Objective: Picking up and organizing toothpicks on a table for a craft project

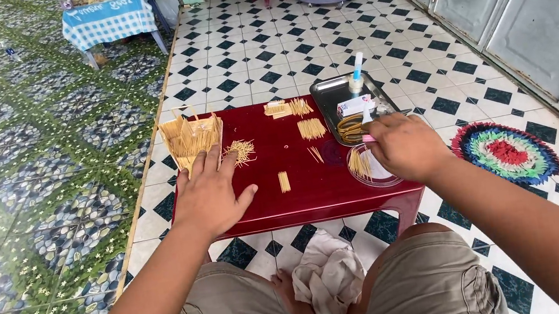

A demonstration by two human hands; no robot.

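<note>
The person sat at a low red bench (313, 181) with small piles of thin sticks on it. The left hand (210, 193) lay flat and spread on the bench, fingers touching a loose heap of sticks (242, 151) beside a woven stick fan (192, 137) at the bench's far left. The right hand (405, 147) was curled shut at the bench's right edge, over a clear round dish (362, 167), and seemed to pinch a pink tool (367, 138); what else it held could not be told. A metal tray (329, 90) with a glue bottle (356, 73) sat at the bench's far right. To work well, the left hand should probably stay pressed down to steady the bench, and the right should move slowly so the sticks would not scatter.
</note>
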